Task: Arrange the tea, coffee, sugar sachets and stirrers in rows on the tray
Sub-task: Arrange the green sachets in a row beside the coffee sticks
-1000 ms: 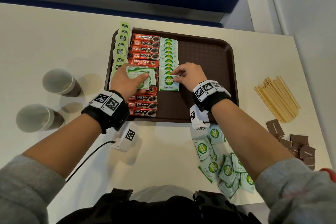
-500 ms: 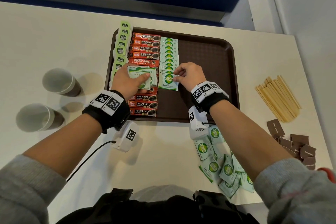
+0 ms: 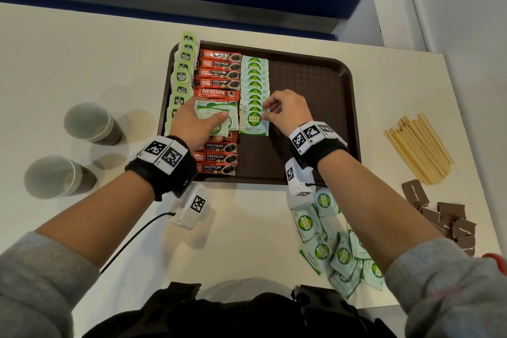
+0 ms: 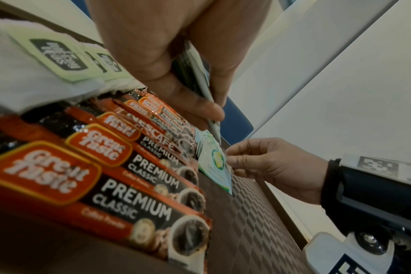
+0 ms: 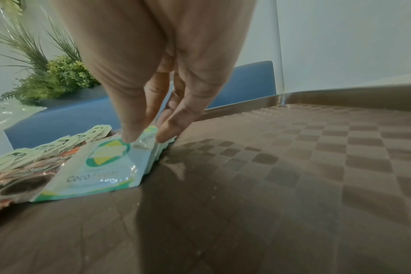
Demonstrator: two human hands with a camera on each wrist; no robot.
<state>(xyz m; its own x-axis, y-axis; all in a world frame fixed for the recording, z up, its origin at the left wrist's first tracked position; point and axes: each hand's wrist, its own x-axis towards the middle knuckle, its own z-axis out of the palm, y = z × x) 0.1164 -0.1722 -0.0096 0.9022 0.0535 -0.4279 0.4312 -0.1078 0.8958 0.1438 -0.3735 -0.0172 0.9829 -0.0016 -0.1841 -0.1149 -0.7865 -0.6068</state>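
Note:
On the brown tray [image 3: 315,85] lie three rows: green-tagged tea bags [image 3: 183,74] along the left rim, red coffee sachets [image 3: 219,71] beside them, then overlapping Coco Sugar sachets [image 3: 254,82]. My right hand [image 3: 265,112] pinches the right edge of the nearest sugar sachet [image 3: 253,125] in that row; the right wrist view shows its fingertips [image 5: 162,135] on the sachet [image 5: 101,166]. My left hand [image 3: 197,121] hovers over the coffee row and grips a small stack of sugar sachets [image 3: 219,110], thumb on top. That stack shows edge-on [image 4: 204,87] in the left wrist view.
Loose sugar sachets [image 3: 334,250] are heaped on the table near the front right. Wooden stirrers [image 3: 417,145] and brown sachets [image 3: 444,217] lie right of the tray. Two paper cups [image 3: 90,123] [image 3: 57,175] stand at the left. The tray's right half is bare.
My right hand has nudged the nearest sugar sachet slightly farther away, tighter against its row. The left hand with its stack has hardly moved.

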